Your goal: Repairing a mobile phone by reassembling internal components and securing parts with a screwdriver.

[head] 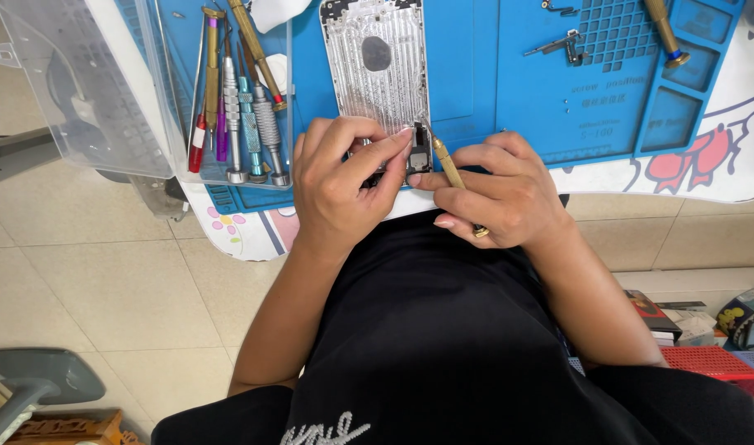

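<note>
- My left hand (344, 177) pinches the near end of the silver phone housing (378, 66), fingers covering that edge.
- My right hand (496, 194) grips a brass screwdriver (448, 165); its tip meets the housing's near right corner, too small to read clearly.
- The housing lies on the blue mat (517, 91), its far end cut off by the frame.
- A clear tool tray (237, 99) sits further left.

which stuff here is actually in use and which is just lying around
In use: left hand, right hand, brass screwdriver, silver phone housing, blue work mat.

Lying about: clear tray of spare screwdrivers, second brass driver, red basket.
</note>
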